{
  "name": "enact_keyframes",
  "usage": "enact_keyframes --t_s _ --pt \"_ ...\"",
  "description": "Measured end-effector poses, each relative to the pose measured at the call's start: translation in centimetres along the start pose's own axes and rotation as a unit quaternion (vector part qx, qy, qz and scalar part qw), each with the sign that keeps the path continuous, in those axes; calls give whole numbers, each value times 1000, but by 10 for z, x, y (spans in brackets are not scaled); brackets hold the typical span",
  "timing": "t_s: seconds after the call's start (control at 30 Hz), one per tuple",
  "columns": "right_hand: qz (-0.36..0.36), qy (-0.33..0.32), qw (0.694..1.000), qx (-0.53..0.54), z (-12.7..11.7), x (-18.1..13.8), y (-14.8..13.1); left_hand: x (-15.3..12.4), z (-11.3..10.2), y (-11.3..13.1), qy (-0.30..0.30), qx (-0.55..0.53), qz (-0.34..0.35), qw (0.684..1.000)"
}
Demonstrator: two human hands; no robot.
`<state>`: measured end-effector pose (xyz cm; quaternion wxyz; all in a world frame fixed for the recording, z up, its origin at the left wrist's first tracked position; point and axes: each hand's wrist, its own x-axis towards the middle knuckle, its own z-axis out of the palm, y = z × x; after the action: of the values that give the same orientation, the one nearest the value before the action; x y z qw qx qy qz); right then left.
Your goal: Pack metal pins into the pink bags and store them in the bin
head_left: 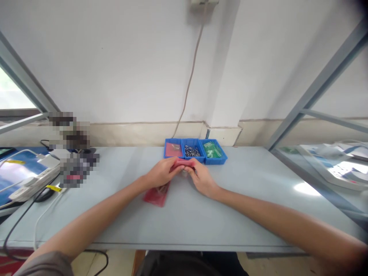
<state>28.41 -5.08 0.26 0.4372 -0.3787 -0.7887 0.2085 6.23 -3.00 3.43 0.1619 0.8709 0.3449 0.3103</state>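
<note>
Both of my hands meet over the middle of the table, just in front of the blue bins. My left hand (164,172) and my right hand (202,179) are closed on the two ends of a small red plastic bag (184,163), held between thumbs and fingers. Something small and pale shows below the thumbs, too blurred to name. Another red plastic bag (155,196) lies flat on the table under my left hand, partly covered by it, with something brownish inside.
Side by side stand a blue bin with red bags (165,150), a blue bin of small metal parts (198,158) and a blue bin with green bags (223,160). A power strip (31,184) and cables lie at left. Metal frame posts (312,90) rise at the sides.
</note>
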Motion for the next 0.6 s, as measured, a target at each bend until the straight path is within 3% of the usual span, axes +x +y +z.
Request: enact_keyframes --t_s 0.2,0.37,0.6 --pt "-57 5 998 -29 -11 9 -10 5 -11 4 -44 -23 16 999" --pt "-114 -16 992 -46 -13 18 -3 6 -15 3 -64 -14 55 996" --pt "-89 -47 994 -50 -7 24 -1 1 -19 -5 -49 18 55 997"
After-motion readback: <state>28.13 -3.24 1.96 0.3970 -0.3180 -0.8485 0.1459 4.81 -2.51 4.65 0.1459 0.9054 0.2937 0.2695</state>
